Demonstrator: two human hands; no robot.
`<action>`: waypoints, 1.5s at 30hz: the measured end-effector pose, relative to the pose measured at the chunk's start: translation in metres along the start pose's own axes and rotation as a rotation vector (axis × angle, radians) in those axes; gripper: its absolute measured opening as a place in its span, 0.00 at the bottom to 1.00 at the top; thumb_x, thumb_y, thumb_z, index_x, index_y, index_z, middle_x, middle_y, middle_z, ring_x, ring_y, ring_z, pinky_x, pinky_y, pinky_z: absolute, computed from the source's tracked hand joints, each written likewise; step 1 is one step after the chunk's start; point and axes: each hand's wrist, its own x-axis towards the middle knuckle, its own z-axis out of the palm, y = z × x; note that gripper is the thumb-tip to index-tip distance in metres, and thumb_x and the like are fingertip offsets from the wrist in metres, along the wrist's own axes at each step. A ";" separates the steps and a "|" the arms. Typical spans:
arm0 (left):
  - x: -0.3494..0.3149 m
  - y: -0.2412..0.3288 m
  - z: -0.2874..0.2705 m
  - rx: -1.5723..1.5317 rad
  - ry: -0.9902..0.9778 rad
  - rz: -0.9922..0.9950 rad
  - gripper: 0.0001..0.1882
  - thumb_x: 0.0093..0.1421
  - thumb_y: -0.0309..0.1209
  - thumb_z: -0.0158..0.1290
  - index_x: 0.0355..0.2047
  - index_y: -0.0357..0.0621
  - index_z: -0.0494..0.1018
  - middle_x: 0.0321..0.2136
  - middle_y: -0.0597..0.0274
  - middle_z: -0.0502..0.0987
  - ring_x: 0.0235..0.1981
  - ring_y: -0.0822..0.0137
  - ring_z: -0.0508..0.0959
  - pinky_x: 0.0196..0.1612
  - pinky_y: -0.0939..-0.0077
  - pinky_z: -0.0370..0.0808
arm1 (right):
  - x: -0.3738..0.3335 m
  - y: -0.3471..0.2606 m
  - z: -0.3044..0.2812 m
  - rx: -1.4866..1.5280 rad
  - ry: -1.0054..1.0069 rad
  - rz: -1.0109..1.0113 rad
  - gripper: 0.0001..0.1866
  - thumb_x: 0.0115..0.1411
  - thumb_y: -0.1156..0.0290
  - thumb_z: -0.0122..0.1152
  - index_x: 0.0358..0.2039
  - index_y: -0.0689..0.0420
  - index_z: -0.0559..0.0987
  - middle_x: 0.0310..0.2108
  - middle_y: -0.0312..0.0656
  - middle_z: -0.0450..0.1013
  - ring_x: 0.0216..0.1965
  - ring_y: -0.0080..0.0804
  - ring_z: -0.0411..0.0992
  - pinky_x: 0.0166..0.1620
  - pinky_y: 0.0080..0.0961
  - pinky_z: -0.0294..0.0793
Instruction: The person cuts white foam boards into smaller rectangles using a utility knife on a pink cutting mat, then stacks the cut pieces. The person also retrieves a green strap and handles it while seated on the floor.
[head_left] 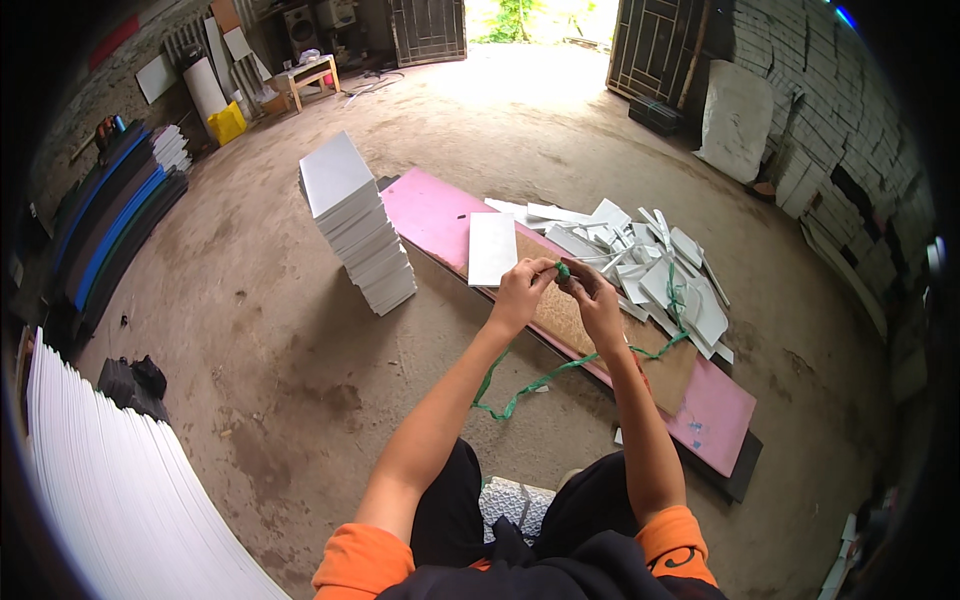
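My left hand (522, 290) and my right hand (597, 300) meet over a low bench, fingers pinched on a bunched or knotted part of a green plastic strip (540, 384). The strip also loops below the hands past my left forearm and runs right across the bench to the white scraps. Beneath my hands lies a brown board (562, 318) on a long pink board (428, 212). A flat white rectangular sheet (492, 248) rests just beyond my left hand. What the fingertips do with the strip is partly hidden.
A tall stack of white sheets (345, 210) stands left of the bench. White offcuts (640, 255) heap along its far right side. Large white sheets (120, 500) lean at lower left; dark and blue sheets (120, 220) curve behind them. A doorway opens at the back.
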 end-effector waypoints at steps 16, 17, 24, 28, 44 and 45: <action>0.001 0.000 -0.014 -1.008 -0.349 -0.759 0.07 0.53 0.32 0.53 0.29 0.44 0.69 0.20 0.73 0.67 0.17 0.81 0.62 0.19 0.89 0.59 | -0.010 -0.043 0.008 -0.601 0.204 -0.450 0.05 0.48 0.79 0.57 0.28 0.59 0.75 0.31 0.40 0.74 0.39 0.37 0.70 0.40 0.27 0.69; 0.003 0.000 -0.017 -1.068 -0.421 -0.819 0.07 0.53 0.32 0.53 0.28 0.44 0.69 0.21 0.74 0.68 0.17 0.81 0.62 0.18 0.90 0.58 | -0.009 -0.045 0.007 -0.618 0.181 -0.502 0.06 0.48 0.80 0.58 0.29 0.59 0.75 0.31 0.40 0.74 0.40 0.36 0.70 0.40 0.27 0.69; 0.002 0.000 -0.029 -0.683 -0.432 -0.626 0.11 0.52 0.34 0.56 0.32 0.40 0.72 0.22 0.68 0.72 0.21 0.81 0.68 0.21 0.91 0.63 | -0.012 -0.045 0.003 -0.546 0.080 -0.377 0.03 0.49 0.78 0.57 0.27 0.59 0.75 0.29 0.40 0.74 0.35 0.35 0.69 0.38 0.25 0.69; -0.002 0.022 -0.018 -0.240 -0.177 -0.224 0.12 0.48 0.33 0.59 0.30 0.37 0.76 0.29 0.61 0.78 0.33 0.74 0.75 0.33 0.81 0.71 | -0.008 -0.041 0.004 -0.422 0.208 -0.222 0.03 0.48 0.78 0.57 0.26 0.60 0.77 0.26 0.40 0.74 0.30 0.29 0.71 0.35 0.23 0.69; -0.012 0.015 0.003 0.157 0.034 0.015 0.12 0.52 0.34 0.54 0.34 0.40 0.75 0.29 0.60 0.75 0.26 0.68 0.72 0.30 0.77 0.68 | -0.001 -0.010 -0.012 -0.060 0.090 0.072 0.09 0.48 0.81 0.55 0.32 0.62 0.78 0.27 0.39 0.75 0.28 0.23 0.72 0.33 0.18 0.69; -0.012 0.013 0.004 0.121 0.030 -0.018 0.12 0.52 0.34 0.53 0.34 0.39 0.75 0.29 0.61 0.75 0.26 0.69 0.72 0.30 0.77 0.68 | -0.002 -0.012 -0.008 -0.079 0.107 0.061 0.09 0.48 0.81 0.55 0.32 0.62 0.78 0.27 0.40 0.75 0.28 0.23 0.72 0.33 0.19 0.70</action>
